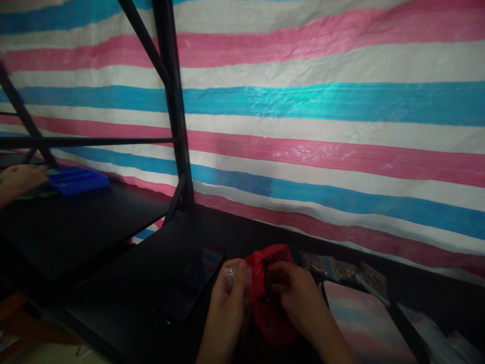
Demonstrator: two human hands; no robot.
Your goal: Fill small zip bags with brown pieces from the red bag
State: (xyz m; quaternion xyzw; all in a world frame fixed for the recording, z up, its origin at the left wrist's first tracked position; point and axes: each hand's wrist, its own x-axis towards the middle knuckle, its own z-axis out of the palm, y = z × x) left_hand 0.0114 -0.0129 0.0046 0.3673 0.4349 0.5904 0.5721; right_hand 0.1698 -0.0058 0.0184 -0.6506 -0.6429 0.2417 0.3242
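Low in the middle of the head view, a red plastic bag [273, 323] stands on the black tabletop with its mouth open. Dark contents show inside, too dim to name. My left hand [225, 308] is closed around a small clear plastic bag [231, 275], beside the red bag's left rim. At the red bag's mouth is my right hand [299, 298], its fingers curled together and dipping inside. Whatever those fingertips grip is hidden by shadow.
Small clear bags of brownish pieces [322, 265] lie behind a pale reflective flat panel [367, 318]. Flat clear bags [432, 328] lie far right. Left are a dark glossy flat object [195, 283], a metal post [176, 111], a blue tray [81, 183] and another person's hand [25, 177].
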